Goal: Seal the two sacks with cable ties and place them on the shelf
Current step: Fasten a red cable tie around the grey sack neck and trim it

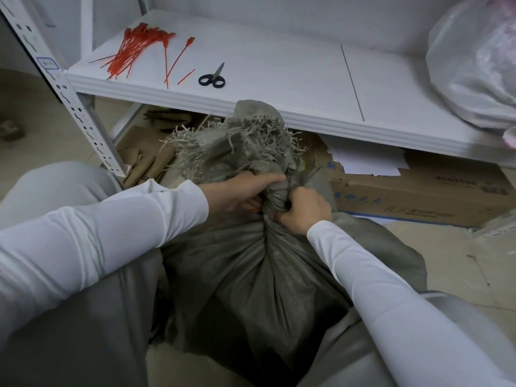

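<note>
1. My left hand (pixel 237 194) comes in from 9 o'clock and grasps the gathered neck of the grey woven plastic sack (pixel 251 261), fingers wrapped over the twisted fabric.
2. My right hand (pixel 304 210) comes in from 4 o'clock and is clenched on the same neck, just beside the left hand and a little lower.
3. The sack stands on the pale tiled floor (pixel 452 263) between my knees, in the middle of the view. Its body is full and creased into folds that run up to the neck.
4. Above my hands the sack's frayed mouth fans out toward 12 o'clock, and its loose threads reach the front edge of the white metal shelf (pixel 279 79).
5. A sliver of red shows under my left fingers at the neck; too little of it is visible to tell what it is.
6. On the shelf at 11 o'clock lies a bundle of red plastic cable ties (pixel 131 48), with a few loose ones spread just beside it.
7. A pair of black-handled scissors (pixel 212 78) lies closed on the shelf at 3 o'clock of the ties, near them but apart.
8. At 2 o'clock a translucent white plastic bag (pixel 474 60) sits on the shelf's far end.
9. Under the shelf, at 3 o'clock of the sack's mouth, a brown cardboard box (pixel 418 196) carries white paper sheets (pixel 368 160).
</note>
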{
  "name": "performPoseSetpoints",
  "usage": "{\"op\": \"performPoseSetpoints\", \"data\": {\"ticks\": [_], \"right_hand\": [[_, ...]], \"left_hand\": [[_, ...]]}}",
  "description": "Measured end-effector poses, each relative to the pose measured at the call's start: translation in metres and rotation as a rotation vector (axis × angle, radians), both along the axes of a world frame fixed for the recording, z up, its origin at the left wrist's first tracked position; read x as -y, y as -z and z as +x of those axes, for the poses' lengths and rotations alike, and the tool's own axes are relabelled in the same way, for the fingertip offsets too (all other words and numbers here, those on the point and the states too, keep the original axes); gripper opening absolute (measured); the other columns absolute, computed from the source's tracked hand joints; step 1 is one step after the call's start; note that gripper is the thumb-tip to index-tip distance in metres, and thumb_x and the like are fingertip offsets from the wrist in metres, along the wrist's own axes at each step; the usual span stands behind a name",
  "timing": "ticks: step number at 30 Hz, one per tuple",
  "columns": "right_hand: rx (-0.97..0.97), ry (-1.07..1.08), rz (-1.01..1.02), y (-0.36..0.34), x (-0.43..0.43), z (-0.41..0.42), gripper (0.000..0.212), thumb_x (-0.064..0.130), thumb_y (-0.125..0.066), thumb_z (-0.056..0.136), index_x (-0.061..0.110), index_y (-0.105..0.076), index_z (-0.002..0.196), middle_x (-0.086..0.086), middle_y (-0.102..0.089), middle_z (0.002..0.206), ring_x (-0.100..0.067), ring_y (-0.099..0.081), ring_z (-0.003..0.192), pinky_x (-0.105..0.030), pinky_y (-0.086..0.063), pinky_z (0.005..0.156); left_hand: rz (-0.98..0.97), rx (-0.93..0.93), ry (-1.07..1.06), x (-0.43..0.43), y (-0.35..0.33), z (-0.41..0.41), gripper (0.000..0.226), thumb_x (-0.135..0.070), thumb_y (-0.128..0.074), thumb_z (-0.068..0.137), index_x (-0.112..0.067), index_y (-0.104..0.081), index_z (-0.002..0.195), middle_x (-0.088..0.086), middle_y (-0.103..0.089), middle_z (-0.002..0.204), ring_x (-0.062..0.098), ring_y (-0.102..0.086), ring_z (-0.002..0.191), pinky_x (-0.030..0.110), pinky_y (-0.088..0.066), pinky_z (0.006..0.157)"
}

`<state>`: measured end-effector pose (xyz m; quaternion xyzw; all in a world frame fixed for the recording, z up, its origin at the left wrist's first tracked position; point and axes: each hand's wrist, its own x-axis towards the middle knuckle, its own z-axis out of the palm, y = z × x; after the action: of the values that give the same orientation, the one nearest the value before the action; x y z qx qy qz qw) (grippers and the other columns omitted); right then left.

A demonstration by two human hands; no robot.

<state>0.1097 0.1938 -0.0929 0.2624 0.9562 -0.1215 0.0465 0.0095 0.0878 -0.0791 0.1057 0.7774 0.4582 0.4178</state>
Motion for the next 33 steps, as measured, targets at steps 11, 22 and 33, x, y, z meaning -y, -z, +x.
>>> {"op": "performPoseSetpoints", "data": {"ticks": [11, 22, 33], "right_hand": [[-0.001, 0.061, -0.037, 0.001, -0.009, -0.004, 0.046, 0.058, -0.071, 0.071, 0.015, -0.063, 0.084, -0.009, -0.066, 0.099, -0.031, -0.064, 0.093, -0.030, -0.042, 0.067], [0.019, 0.093, -0.128, -0.002, -0.016, -0.005, 0.045, 0.057, -0.074, 0.068, 0.015, -0.064, 0.084, -0.009, -0.066, 0.095, -0.029, -0.064, 0.090, -0.030, -0.041, 0.066], [0.028, 0.058, -0.176, -0.003, -0.015, -0.003, 0.025, 0.034, -0.069, 0.075, 0.013, -0.054, 0.071, -0.008, -0.055, 0.079, -0.030, -0.058, 0.078, -0.031, -0.041, 0.063]], "left_hand": [[0.021, -0.020, 0.052, 0.015, -0.013, -0.003, 0.020, 0.002, -0.055, 0.080, 0.010, -0.065, 0.095, 0.024, -0.069, 0.087, 0.022, -0.067, 0.065, 0.023, -0.056, 0.055], [0.197, -0.551, 0.260, 0.032, 0.006, 0.011, 0.018, 0.004, -0.069, 0.080, 0.003, -0.072, 0.097, 0.012, -0.073, 0.094, 0.009, -0.065, 0.077, 0.008, -0.051, 0.074], [0.202, -1.316, 0.783, 0.024, 0.011, 0.015, 0.017, -0.023, -0.061, 0.088, -0.011, -0.073, 0.085, 0.005, -0.069, 0.096, 0.021, -0.063, 0.087, 0.037, -0.052, 0.074]]}}
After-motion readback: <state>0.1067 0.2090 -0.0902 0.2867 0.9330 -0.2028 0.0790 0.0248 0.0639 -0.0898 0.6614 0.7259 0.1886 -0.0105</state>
